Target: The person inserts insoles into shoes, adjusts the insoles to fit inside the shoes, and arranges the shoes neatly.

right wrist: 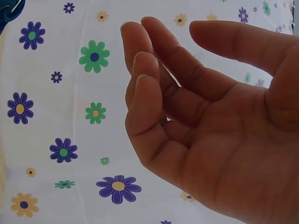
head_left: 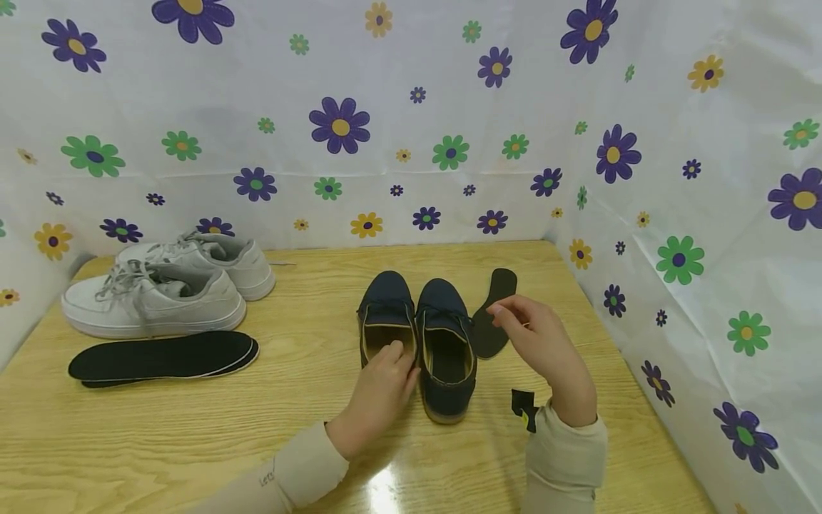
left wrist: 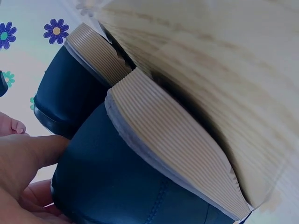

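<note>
1. One scrap of writing, possibly "Lets", is showing on the left sleeve [head_left: 308, 464] in the head view, too small to read surely. The left hand [head_left: 379, 389] is gripping the left shoe [head_left: 387, 293] by its heel, hiding that part. The right shoe [head_left: 447, 396] is standing just beside. The right hand [head_left: 542, 339] is hovering by a dark insole [head_left: 502, 285]. White shoes [head_left: 154, 307] and stacked insoles [head_left: 160, 355] are sitting well left, with open table [head_left: 308, 400] stretching between. Flowered cloth [head_left: 385, 64] is bordering the back and right edges.
2. At the left wrist, the left shoe's ribbed sole [left wrist: 173, 144] is showing; some fingers are disappearing behind the shoe.
3. At the right wrist, thumb and loosely bent fingers are standing apart, holding nothing; a dark blue corner piece [right wrist: 9, 9] is being cut off.
</note>
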Demonstrator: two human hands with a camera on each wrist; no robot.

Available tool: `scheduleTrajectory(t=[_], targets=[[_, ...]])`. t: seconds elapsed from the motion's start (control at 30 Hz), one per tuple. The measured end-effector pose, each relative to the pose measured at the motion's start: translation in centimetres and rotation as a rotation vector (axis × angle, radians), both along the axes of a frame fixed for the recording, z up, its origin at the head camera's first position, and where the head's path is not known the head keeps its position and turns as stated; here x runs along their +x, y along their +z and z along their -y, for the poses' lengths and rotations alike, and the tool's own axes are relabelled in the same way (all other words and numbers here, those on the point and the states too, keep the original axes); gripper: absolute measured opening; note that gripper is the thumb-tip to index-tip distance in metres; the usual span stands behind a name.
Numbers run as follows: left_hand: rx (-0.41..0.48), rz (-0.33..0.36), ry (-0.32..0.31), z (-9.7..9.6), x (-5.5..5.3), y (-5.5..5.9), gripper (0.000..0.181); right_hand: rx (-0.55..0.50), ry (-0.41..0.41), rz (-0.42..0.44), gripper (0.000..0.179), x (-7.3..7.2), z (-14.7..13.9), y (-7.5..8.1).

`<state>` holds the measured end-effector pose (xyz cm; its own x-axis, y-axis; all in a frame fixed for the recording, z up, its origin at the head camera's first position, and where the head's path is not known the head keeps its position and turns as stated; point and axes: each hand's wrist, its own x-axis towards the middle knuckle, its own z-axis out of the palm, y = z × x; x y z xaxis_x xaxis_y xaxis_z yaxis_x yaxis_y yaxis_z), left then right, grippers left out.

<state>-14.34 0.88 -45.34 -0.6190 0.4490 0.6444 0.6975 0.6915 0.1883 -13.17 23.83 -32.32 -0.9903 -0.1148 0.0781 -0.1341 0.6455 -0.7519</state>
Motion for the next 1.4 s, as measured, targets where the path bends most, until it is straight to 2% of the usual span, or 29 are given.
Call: scheduleTrajectory(t=[0.2,0.4,0.6,0.8,0.97,1.07,1.17,1.27,1.33,1.4], targets=[[0.007,0.01,0.008,0.0,0.3,0.2,0.017,0.0,0.006,0.013,0.028,-0.5,-0.2,-0.3],[0.009,0.008,0.003,0.1,0.5,0.3,0.017,0.004,-0.011,0.07,0.031,-1.5,-0.8,-1.0],[0.005,0.011,0.008,0.0,0.8,0.5,0.017,0.033,-0.068,0.16,0.034,-2.6,-1.7,-2.1],[-0.009,0.038,0.02,-0.2,1.2,0.7,0.019,0.096,-0.165,0.29,0.033,-3.9,-2.4,-3.7],[-0.084,0.134,0.069,-0.4,1.6,1.4,0.021,0.167,-0.163,0.392,0.04,-5.0,-3.1,-5.8],[-0.145,0.24,0.071,-0.4,1.8,2.4,0.021,0.181,-0.171,0.423,0.039,-5.7,-3.4,-7.1],[-0.181,0.359,0.038,0.1,1.6,3.8,0.021,0.192,-0.197,0.436,0.038,-6.3,-3.4,-8.2],[-0.168,0.44,0.03,0.8,1.1,5.3,0.022,0.22,-0.205,0.437,0.039,-6.7,-3.2,-9.0],[-0.139,0.475,0.048,1.5,0.7,6.4,0.024,0.241,-0.204,0.446,0.039,-6.9,-3.0,-9.3],[-0.092,0.505,0.083,2.1,0.4,7.3,0.03,0.257,-0.199,0.454,0.05,-7.2,-2.7,-9.6]])
